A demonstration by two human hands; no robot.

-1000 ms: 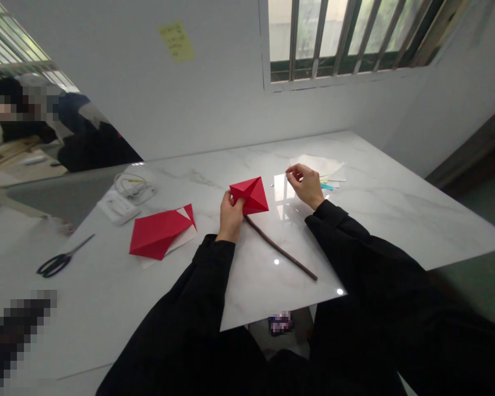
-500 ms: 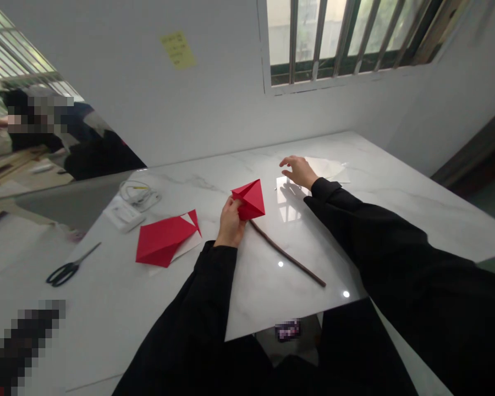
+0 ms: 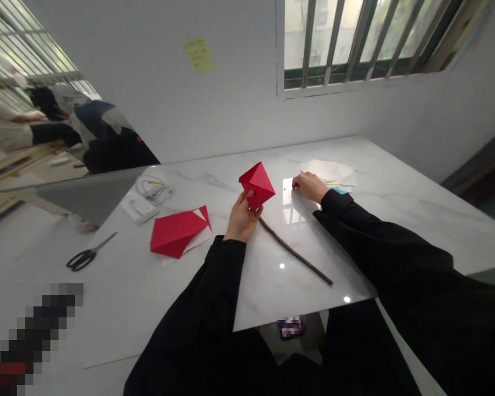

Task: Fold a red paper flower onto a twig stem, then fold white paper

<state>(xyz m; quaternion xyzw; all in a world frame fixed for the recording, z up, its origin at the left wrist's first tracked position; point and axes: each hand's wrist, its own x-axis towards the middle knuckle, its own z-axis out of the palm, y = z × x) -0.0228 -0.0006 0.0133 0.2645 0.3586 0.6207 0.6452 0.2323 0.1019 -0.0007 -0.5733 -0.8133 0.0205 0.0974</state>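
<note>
My left hand [image 3: 243,220] is closed around the base of a folded red paper piece [image 3: 258,184], raised above the table with its creased faces up. My right hand [image 3: 310,187] is down at the tabletop, fingertips drawn together; whatever they hold, if anything, is hidden or too small to name. Just left of those fingertips lies a tiny dark speck [image 3: 284,189]. A thin brown stick [image 3: 297,254] slants across the table below my left hand. To the left, a partly folded red paper sheet [image 3: 177,234] rests over white paper.
Black-handled scissors [image 3: 84,258] lie at left, near a white box with a cable [image 3: 138,206]. White paper sheets [image 3: 330,171] and a blue piece [image 3: 339,190] sit behind my right hand. A yellow note [image 3: 198,55] is on the wall. People [image 3: 103,129] are at far left.
My right hand has lowered to the table and its spread fingers have closed together. The red folded paper in my left hand has risen slightly and tilted. The view has shifted a little left.
</note>
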